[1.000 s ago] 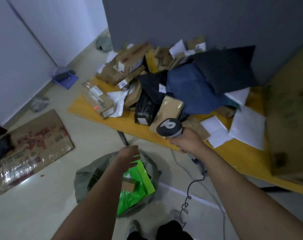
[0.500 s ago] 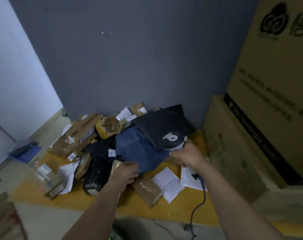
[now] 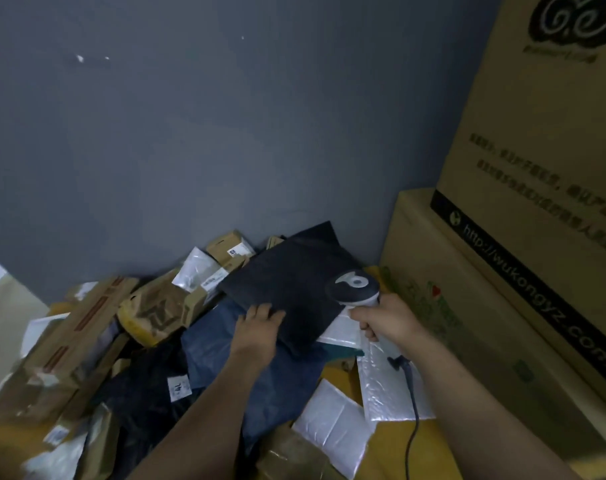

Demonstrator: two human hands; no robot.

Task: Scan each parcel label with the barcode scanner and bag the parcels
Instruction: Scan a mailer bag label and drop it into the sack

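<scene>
From the head view, my left hand point(image 3: 260, 327) has left the sack on the floor, now out of sight. It has crossed the heap to the flat black parcel point(image 3: 294, 282) near the tabletop's point(image 3: 433, 434) back right corner. My fingers lie fairly straight on its near edge; I cannot tell whether the thumb hooks under. My right hand point(image 3: 386, 320) stays wrapped round the barcode scanner point(image 3: 353, 289), whose head hangs over the parcel's right side. No label shows on the upper face. I judge the last parcel bagged and this one next: lift, turn, scan.
</scene>
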